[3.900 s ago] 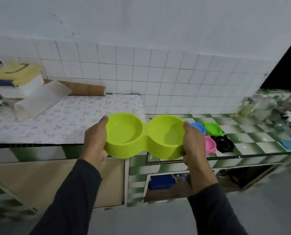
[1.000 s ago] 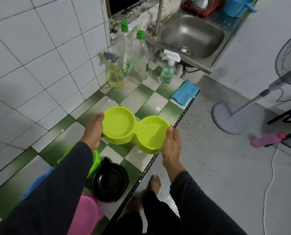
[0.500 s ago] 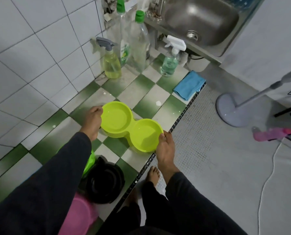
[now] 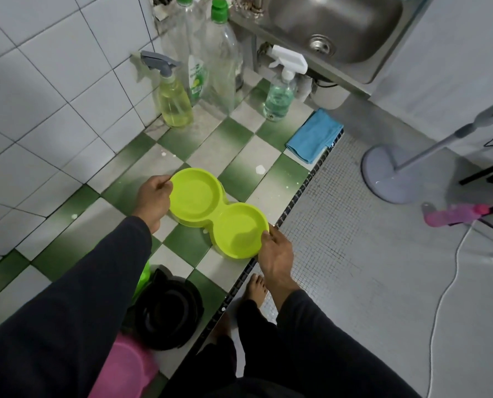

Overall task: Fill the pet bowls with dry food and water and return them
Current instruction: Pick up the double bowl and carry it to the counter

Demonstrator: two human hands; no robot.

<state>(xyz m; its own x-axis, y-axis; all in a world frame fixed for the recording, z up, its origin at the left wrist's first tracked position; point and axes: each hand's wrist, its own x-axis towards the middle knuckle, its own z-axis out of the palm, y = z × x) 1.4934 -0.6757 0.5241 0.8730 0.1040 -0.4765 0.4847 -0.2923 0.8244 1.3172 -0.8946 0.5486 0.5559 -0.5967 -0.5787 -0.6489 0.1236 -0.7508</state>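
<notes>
The green-and-white checked counter carries a lime double bowl at its front edge; behind the bowl stand spray bottles, beside them a blue cloth, nearer a black bowl

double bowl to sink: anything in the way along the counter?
Yes. Between the lime double bowl and the sink stand a green-liquid spray bottle and two clear bottles; a blue cloth lies at the counter edge. Both hands already hold the bowl.

The double bowl is smooth, shiny green plastic. The worktop is glossy tile. The sink is dull grey metal. The blue cloth looks soft.
</notes>
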